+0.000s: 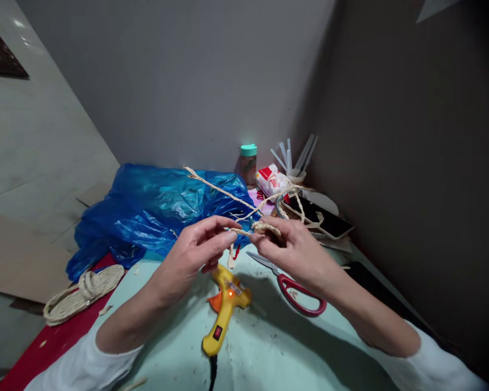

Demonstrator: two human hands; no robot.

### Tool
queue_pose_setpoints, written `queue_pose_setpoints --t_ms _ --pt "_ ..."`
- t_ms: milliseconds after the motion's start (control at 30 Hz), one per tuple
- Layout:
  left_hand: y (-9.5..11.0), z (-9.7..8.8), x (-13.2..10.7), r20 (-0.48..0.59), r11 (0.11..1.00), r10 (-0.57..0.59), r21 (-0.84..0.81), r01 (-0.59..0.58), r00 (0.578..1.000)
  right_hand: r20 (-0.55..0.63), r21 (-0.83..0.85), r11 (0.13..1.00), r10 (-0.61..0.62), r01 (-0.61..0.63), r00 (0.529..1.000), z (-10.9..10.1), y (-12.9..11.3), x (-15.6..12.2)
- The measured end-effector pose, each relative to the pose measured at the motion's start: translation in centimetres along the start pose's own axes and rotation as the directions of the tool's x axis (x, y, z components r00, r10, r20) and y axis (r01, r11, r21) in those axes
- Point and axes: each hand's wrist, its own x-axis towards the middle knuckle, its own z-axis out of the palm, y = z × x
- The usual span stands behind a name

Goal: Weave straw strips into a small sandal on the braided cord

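My left hand point(195, 247) is closed in a pinch on a thin pale braided raffia cord point(241, 232). The cord runs across to my right hand point(291, 241), whose fingers are closed round a small bunched piece of braided raffia point(268, 228). Long loose ends of the braid stick up and away behind my fingers. Below the hands, a yellow glue gun point(224, 315) lies on the table with a small orange light lit. Partly under my right hand are scissors point(285, 285) with red handles, their blades pointing to the left.
A blue plastic bag point(158, 206) fills the back left. A coil of braided straw point(85, 293) lies on red cloth at left. Behind stand a jar point(248, 163) with a green lid and a cup of glue sticks point(297, 174). A dark phone-like device point(321, 217) rests at right.
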Motion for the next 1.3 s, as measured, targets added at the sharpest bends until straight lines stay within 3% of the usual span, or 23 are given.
queue_pose_setpoints --t_ms 100,200,500,733,933,1133,1300 --pt "-0.4 0.2 0.3 -0.106 0.986 0.073 0.156 -0.056 0.992 0.018 -0.051 0.998 -0.026 0.027 0.999 0.1 -0.5 -0.4" --pt "-0.4 0.0 0.5 -0.053 0.982 0.061 0.184 -0.05 0.997 0.047 0.003 0.999 -0.045 0.045 0.998 -0.3 -0.2 -0.5" --pt "-0.4 -0.1 0.4 0.088 0.979 -0.132 -0.146 0.144 0.987 0.102 0.226 0.971 0.052 -0.074 0.993 -0.7 1.2 0.1" --pt "-0.3 0.0 0.5 0.164 0.943 -0.159 -0.266 0.199 0.974 0.034 0.116 0.993 0.03 -0.034 0.999 -0.7 1.0 0.4" --pt "-0.2 -0.2 0.7 0.026 0.923 -0.108 -0.369 0.11 0.994 0.011 0.093 0.993 0.072 -0.073 0.997 -0.9 0.0 -0.6" --pt "-0.2 -0.2 1.0 -0.173 0.897 -0.058 -0.441 -0.025 0.983 0.086 0.039 0.998 0.042 -0.046 0.995 -0.2 -0.7 -1.2" --pt "-0.1 0.0 0.9 -0.198 0.9 -0.049 -0.435 -0.043 0.979 0.111 0.016 0.999 0.034 -0.036 0.993 0.4 -0.8 -1.1"
